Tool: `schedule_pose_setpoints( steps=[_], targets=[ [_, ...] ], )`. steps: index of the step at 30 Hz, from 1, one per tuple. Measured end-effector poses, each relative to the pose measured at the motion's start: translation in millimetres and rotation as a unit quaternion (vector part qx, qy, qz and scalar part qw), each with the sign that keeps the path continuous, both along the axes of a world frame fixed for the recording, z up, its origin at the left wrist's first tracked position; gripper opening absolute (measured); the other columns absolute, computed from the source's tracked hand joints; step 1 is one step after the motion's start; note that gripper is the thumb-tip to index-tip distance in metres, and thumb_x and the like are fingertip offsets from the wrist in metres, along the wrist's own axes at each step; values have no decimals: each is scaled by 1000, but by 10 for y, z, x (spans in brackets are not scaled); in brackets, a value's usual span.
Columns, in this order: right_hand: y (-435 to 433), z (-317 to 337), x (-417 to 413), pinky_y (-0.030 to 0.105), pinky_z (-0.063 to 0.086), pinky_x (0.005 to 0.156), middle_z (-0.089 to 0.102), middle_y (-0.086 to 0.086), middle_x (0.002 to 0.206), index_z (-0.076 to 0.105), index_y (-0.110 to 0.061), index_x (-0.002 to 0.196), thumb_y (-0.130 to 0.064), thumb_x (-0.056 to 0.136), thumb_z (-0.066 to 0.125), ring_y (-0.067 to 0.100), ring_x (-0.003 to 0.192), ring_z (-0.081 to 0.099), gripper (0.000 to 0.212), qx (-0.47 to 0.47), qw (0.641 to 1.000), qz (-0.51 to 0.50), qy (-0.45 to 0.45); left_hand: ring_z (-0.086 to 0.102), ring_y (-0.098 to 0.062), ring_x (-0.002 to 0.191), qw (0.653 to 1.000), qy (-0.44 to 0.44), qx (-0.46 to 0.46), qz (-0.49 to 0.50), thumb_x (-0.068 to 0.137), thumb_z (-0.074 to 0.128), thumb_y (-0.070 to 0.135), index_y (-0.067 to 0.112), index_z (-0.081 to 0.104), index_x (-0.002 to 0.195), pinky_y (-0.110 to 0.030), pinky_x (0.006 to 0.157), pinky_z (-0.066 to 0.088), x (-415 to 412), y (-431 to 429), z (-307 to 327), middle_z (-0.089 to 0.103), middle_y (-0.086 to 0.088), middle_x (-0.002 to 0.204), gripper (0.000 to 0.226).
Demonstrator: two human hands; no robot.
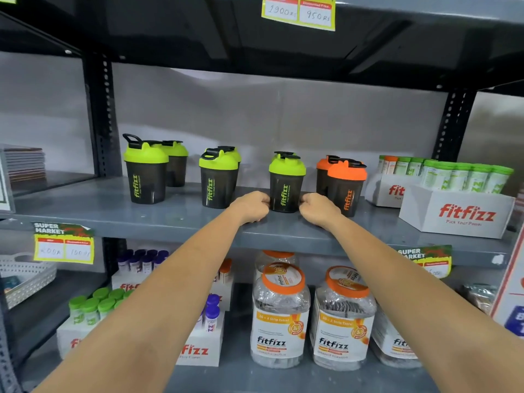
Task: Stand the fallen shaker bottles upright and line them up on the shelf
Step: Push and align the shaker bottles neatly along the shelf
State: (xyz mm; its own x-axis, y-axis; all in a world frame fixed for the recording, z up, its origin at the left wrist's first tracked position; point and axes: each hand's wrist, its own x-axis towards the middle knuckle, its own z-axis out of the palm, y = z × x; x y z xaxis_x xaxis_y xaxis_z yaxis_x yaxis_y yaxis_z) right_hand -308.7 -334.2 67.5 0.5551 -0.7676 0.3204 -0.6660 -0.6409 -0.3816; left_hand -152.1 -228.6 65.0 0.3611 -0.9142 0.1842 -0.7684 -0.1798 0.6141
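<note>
Several dark shaker bottles stand upright on the grey middle shelf (85, 205), in pairs one behind the other. A green-lidded shaker (146, 173) is at the left and another green-lidded one (218, 181) stands to its right. The third green-lidded shaker (286, 187) is in the middle. My left hand (251, 206) touches its base from the left and my right hand (319, 209) from the right, fingers curled against it. An orange-lidded shaker (346, 188) stands just right of my right hand.
A white Fitfizz box (456, 212) with green-capped tubes sits at the shelf's right end. Below are clear jars with orange lids (280, 313), boxes of tubes, and a white basket (25, 275) at the left. Price tags hang on the shelf edges. Black uprights frame the bay.
</note>
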Motion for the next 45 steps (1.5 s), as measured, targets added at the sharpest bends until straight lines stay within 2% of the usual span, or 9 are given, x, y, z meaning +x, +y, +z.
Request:
schedule_pose_setpoints(
  steps=[3, 9, 14, 18, 21, 28, 33, 38, 45],
  targets=[
    [34, -18, -15, 39, 52, 81, 69, 19, 103, 70, -4, 97, -17, 88, 47, 39, 97, 63, 27, -42, 996, -38, -71, 56, -30, 119, 997, -56, -18, 40, 85, 46, 10, 10, 59, 128, -38, 99, 47, -45, 75, -2, 62, -10, 130, 44],
    [189, -27, -62, 35, 49, 60, 64, 13, 66, 58, -13, 61, -18, 81, 49, 37, 68, 61, 23, -180, 975, -6, -129, 71, -11, 61, 992, 45, -114, 35, 87, 54, 2, -1, 69, 94, -24, 71, 59, 69, 531, 36, 72, -10, 72, 16],
    [509, -60, 227, 36, 53, 62, 67, 5, 66, 62, -14, 62, -22, 75, 51, 30, 67, 63, 19, -204, 962, 63, -168, 61, -12, 42, 980, -9, -149, 131, 84, 57, 8, 3, 66, 68, -24, 50, 56, 483, 1094, 137, 67, -10, 61, 19],
    [732, -24, 797, 40, 60, 73, 72, 0, 77, 62, -25, 78, -27, 73, 62, 25, 65, 68, 6, -36, 981, 79, -173, 65, -22, 62, 972, -56, -107, 204, 76, 61, 14, 4, 69, 74, -28, 65, 56, 940, 1201, 101, 68, -11, 65, 14],
    [846, 35, 1097, 36, 59, 67, 72, 4, 78, 58, -18, 97, -29, 73, 68, 23, 50, 62, 28, 54, 987, 70, -131, 64, -26, 102, 980, -51, -62, 183, 76, 63, 20, 7, 66, 111, -33, 89, 52, 1057, 1083, 38, 71, -9, 106, 37],
    [887, 8, 1263, 34, 54, 80, 72, -2, 99, 65, -27, 96, -52, 70, 72, 23, 99, 66, 37, 17, 996, 47, -78, 62, -22, 107, 990, -72, -39, 114, 77, 61, 20, 23, 59, 92, -33, 92, 49, 1070, 978, 72, 71, 0, 110, 16],
    [870, -8, 1256, 36, 53, 84, 68, -7, 85, 69, -22, 103, -46, 80, 70, 22, 101, 66, 33, 14, 994, 58, -94, 67, -13, 97, 996, -21, -52, 63, 75, 58, 15, 22, 69, 107, -32, 91, 52, 1096, 1007, 42, 74, 9, 100, 34],
    [837, -22, 1261, 34, 52, 89, 74, -2, 108, 68, -21, 115, -40, 86, 66, 20, 107, 65, 34, 18, 994, 60, -87, 69, -14, 94, 996, -43, -50, 59, 74, 57, 16, 23, 69, 107, -32, 89, 53, 1082, 1050, 41, 71, 15, 92, 35],
    [819, -26, 1280, 36, 50, 93, 72, -8, 113, 66, -28, 117, -40, 90, 61, 20, 113, 63, 31, 18, 997, 51, -61, 68, -17, 78, 994, -67, -61, 60, 76, 52, 14, 21, 65, 83, -27, 72, 52, 1075, 1036, 38, 71, 11, 78, 16]
  ],
)
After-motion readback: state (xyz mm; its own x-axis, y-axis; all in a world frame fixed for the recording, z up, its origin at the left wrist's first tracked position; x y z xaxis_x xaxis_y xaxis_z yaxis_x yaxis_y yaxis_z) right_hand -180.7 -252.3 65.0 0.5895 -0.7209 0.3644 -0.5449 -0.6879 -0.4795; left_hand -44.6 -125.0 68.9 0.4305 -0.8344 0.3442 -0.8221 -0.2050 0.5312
